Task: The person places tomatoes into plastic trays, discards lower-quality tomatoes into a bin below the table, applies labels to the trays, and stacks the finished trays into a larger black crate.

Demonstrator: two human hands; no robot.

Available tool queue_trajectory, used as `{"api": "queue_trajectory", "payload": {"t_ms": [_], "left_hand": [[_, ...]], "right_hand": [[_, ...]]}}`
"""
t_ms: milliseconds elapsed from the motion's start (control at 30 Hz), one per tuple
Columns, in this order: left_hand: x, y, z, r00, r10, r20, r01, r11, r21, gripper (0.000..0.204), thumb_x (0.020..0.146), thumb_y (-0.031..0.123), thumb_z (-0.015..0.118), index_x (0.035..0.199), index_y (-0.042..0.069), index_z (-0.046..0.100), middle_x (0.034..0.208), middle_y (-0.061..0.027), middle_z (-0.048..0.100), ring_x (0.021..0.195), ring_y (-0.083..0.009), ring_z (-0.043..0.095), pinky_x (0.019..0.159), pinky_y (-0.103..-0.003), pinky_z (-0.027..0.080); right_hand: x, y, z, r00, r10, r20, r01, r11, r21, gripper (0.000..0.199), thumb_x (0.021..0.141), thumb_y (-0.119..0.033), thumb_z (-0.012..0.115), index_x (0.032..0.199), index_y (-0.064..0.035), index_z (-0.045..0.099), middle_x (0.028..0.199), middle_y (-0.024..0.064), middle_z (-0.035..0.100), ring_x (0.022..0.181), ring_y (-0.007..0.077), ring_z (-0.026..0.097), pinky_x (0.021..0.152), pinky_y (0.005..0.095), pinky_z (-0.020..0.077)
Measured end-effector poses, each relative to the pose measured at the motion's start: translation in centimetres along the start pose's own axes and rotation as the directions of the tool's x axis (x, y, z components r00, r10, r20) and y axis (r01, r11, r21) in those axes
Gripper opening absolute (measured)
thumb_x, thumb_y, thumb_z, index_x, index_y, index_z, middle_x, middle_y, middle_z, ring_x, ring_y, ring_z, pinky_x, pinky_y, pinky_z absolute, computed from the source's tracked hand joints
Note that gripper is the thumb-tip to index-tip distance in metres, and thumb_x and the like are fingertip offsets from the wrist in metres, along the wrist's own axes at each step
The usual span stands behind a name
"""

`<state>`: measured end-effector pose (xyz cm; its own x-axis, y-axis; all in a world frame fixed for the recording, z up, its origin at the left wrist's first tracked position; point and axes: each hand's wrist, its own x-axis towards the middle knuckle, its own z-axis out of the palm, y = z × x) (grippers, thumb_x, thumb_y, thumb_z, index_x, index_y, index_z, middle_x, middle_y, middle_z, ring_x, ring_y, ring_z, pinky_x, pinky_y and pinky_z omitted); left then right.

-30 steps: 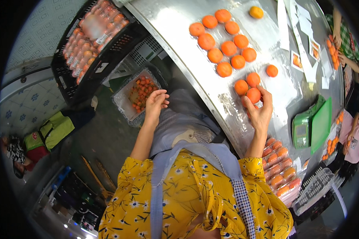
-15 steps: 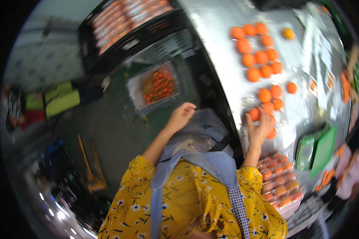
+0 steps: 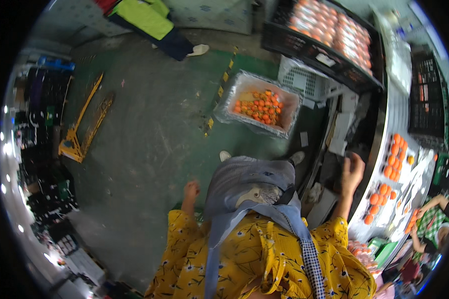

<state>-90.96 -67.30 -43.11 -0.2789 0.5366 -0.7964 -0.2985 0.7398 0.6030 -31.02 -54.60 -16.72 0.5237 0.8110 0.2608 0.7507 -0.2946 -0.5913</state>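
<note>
My right hand [image 3: 353, 172] is raised beside the near edge of the metal table [image 3: 382, 174], its fingers loosely bent and apart, with nothing in it. Low at my left side hangs my left hand [image 3: 191, 190], small and blurred. How its fingers lie is unclear, and no object shows in it. On the table, beyond my right hand, lie two groups of round orange fruits [image 3: 395, 157], several in each. Ahead on the floor stands a plastic-lined crate [image 3: 226, 105] with many more orange fruits [image 3: 260, 105] in it.
A black crate of packed fruit [image 3: 329, 25] stands at the back right. Wrapped fruit packs [image 3: 362, 254] sit at the table's near end. Across the table, a person in a checked apron [image 3: 430, 223] handles orange items. A yellow pallet jack [image 3: 74, 144] is at left; another person's legs [image 3: 172, 42] are ahead.
My view has swung left, toward the floor. The right hand has come away from the fruits on the table, leaving them there. The left hand has dropped to my side.
</note>
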Motion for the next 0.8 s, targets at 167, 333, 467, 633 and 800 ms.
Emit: {"api": "queue_trajectory", "payload": {"t_ms": [167, 333, 467, 633, 800], "left_hand": [[-1.1, 1.4, -8.3, 0.781, -0.475, -0.404, 0.387, 0.877, -0.283, 0.010, 0.080, 0.009, 0.054, 0.088, 0.006, 0.057, 0.079, -0.0099, 0.059, 0.062, -0.0203, 0.054, 0.049, -0.033, 0.046], [2.1, 6.8, -4.3, 0.802, -0.486, -0.348, 0.354, 0.855, -0.378, 0.011, 0.080, 0.012, 0.055, 0.089, 0.007, 0.057, 0.079, -0.0090, 0.059, 0.055, -0.0175, 0.052, 0.049, -0.030, 0.046], [8.9, 13.7, -1.2, 0.988, -0.083, -0.128, 0.092, 0.993, 0.071, 0.016, 0.083, 0.016, 0.053, 0.095, 0.006, 0.057, 0.080, -0.0066, 0.059, 0.061, -0.0167, 0.056, 0.052, -0.028, 0.048], [14.9, 32.8, 6.3, 0.988, 0.129, 0.089, -0.122, 0.989, -0.082, 0.018, 0.085, 0.017, 0.054, 0.099, 0.006, 0.057, 0.078, -0.0051, 0.059, 0.065, -0.0169, 0.057, 0.053, -0.029, 0.049], [22.1, 42.8, 2.6, 0.956, 0.283, -0.074, -0.292, 0.905, -0.310, 0.016, 0.086, 0.018, 0.055, 0.097, 0.007, 0.056, 0.076, -0.0047, 0.058, 0.063, -0.0153, 0.056, 0.057, -0.028, 0.048]], "right_hand": [[-2.9, -6.9, 13.2, 0.771, -0.181, 0.610, 0.190, 0.980, 0.051, 0.024, 0.071, -0.006, 0.061, 0.094, -0.0038, 0.059, 0.081, 0.0119, 0.060, 0.069, 0.0219, 0.059, 0.060, 0.0299, 0.0470], [-5.5, -6.9, 19.1, 0.343, -0.139, 0.929, 0.432, 0.901, -0.025, 0.021, 0.071, -0.020, 0.057, 0.087, -0.0067, 0.061, 0.070, 0.0089, 0.061, 0.062, 0.0218, 0.060, 0.054, 0.0324, 0.0462], [-1.3, -13.2, 24.3, 0.251, 0.010, 0.968, 0.330, 0.939, -0.096, 0.033, 0.072, -0.032, 0.061, 0.100, -0.0124, 0.061, 0.090, 0.0090, 0.064, 0.086, 0.0272, 0.060, 0.075, 0.0376, 0.0472], [8.1, -20.1, 33.6, 0.474, -0.049, 0.879, 0.257, 0.963, -0.085, 0.032, 0.072, -0.030, 0.060, 0.098, -0.0114, 0.062, 0.091, 0.0094, 0.064, 0.086, 0.0285, 0.060, 0.074, 0.0404, 0.0468], [19.0, -36.6, 42.3, 0.448, -0.498, 0.742, 0.501, 0.828, 0.253, 0.027, 0.078, -0.027, 0.055, 0.099, -0.0099, 0.058, 0.092, 0.0117, 0.060, 0.087, 0.0317, 0.057, 0.072, 0.0414, 0.0457]]}}
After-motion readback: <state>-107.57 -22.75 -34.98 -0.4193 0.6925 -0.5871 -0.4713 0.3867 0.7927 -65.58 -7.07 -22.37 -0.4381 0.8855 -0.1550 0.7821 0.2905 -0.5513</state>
